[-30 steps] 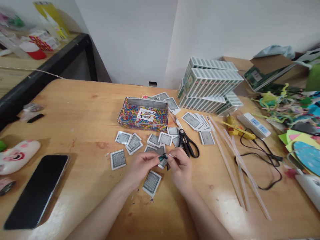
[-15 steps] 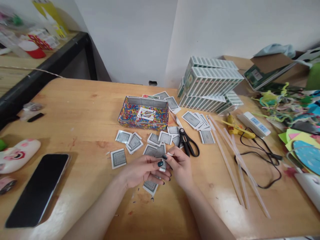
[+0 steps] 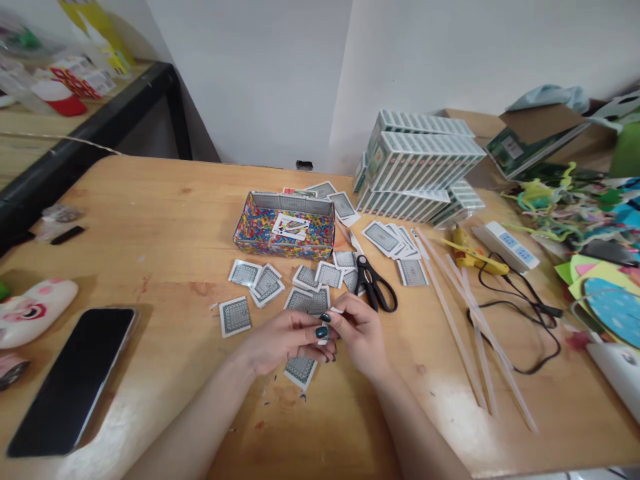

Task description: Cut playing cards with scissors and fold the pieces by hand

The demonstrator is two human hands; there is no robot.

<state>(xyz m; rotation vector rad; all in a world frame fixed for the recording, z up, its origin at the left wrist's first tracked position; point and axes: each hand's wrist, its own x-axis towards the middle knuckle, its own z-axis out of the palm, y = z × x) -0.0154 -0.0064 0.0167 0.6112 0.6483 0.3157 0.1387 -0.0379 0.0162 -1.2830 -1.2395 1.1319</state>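
Note:
Close together over the table, my left hand and my right hand both pinch a small playing card piece, mostly hidden by the fingers. Beneath them lies a patterned card piece, partly covered. Several cut card pieces are scattered to the left and beyond. Black-handled scissors rest just past my right hand, their blades pointing away. Farther back stands an open box with a colourful speckled covering, a face card lying inside it.
Stacked card packs stand against the wall. To the right are glue sticks, a yellow glue gun with its black cord, and a power strip. A phone lies at the left.
The fingers have shifted slightly on the card piece, which now shows less between them. The whole view has moved a little; the other things lie as before.

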